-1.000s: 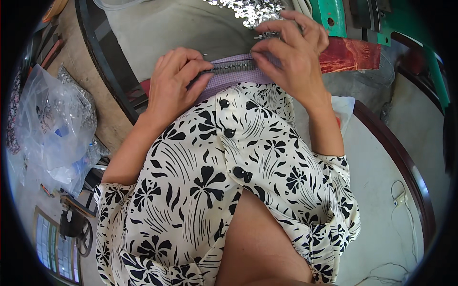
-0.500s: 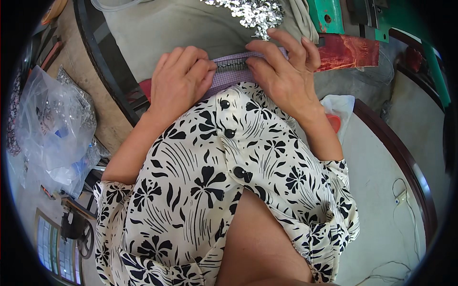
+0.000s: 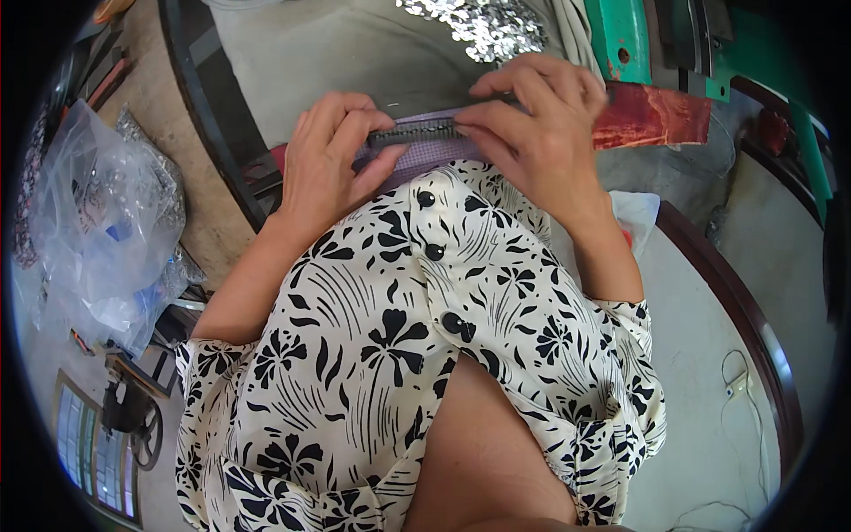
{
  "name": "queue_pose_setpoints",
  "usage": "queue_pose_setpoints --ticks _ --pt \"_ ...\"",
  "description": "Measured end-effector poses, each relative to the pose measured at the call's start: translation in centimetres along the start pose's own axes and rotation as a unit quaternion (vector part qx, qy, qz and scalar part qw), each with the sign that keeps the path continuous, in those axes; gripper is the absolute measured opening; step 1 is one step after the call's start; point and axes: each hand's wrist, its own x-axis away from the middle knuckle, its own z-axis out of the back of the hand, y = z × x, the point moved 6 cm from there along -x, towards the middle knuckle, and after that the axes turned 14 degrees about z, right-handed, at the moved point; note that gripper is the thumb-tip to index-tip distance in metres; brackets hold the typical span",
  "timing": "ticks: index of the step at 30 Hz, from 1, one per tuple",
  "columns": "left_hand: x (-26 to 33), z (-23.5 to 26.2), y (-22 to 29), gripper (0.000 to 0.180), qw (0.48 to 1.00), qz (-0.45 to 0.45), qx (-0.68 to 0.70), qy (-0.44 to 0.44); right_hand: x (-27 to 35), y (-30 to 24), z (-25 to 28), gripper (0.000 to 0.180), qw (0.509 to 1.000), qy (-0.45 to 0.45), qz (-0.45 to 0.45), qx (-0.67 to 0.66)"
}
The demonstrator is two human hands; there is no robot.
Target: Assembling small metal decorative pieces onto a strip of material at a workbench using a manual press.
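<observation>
A narrow dark strip (image 3: 422,133), lined with a row of small metal pieces, spans the gap between my hands over a purple checked cloth (image 3: 417,160) on my lap. My left hand (image 3: 330,164) has its thumb and forefinger around the strip's left end. At the other end, my right hand (image 3: 548,133) pinches the strip between thumb and forefinger, the other fingers curled above. Just beyond my right hand lies a heap of small shiny silver pieces (image 3: 486,27) on a grey-green cloth (image 3: 310,62).
Green machine parts (image 3: 620,40) stand at the far right beside a red patterned board (image 3: 660,117). Clear plastic bags (image 3: 102,239) lie at the left. A dark curved frame bar (image 3: 213,115) runs along the cloth's left side. A cable (image 3: 753,417) trails on the floor at right.
My left thumb and forefinger have spread apart around the strip's left end, and my right fingers have closed on its right end. The strip now shows its dark near edge.
</observation>
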Motion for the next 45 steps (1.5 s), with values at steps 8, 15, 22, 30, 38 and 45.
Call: queue_pose_setpoints --ticks 8,15,22,30,38,45 --pt "0.5 1.1 -1.3 0.035 1.000 0.020 -0.003 -0.006 -3.8 -0.1 -5.1 0.008 0.994 -0.054 0.066 -0.068" --pt "-0.2 0.1 -0.5 0.024 0.999 -0.033 -0.007 -0.002 -4.3 0.0 -5.0 0.008 0.992 -0.097 0.054 -0.059" --pt "-0.6 -0.2 0.5 0.021 0.995 -0.075 -0.058 -0.021 -5.7 -0.6 -5.5 0.008 0.986 -0.137 0.091 -0.029" --pt "-0.2 -0.2 -0.5 0.021 1.000 0.004 0.005 -0.020 -6.3 2.0 -3.8 0.009 0.957 -0.227 -0.006 -0.183" --pt "0.2 -0.3 -0.9 0.025 0.998 0.039 0.044 -0.027 -5.3 0.6 -5.2 0.009 0.981 -0.158 0.056 -0.095" --pt "-0.1 -0.2 -0.6 0.022 1.000 -0.007 0.016 -0.018 -5.3 0.3 -5.5 0.011 0.977 -0.183 0.074 -0.080"
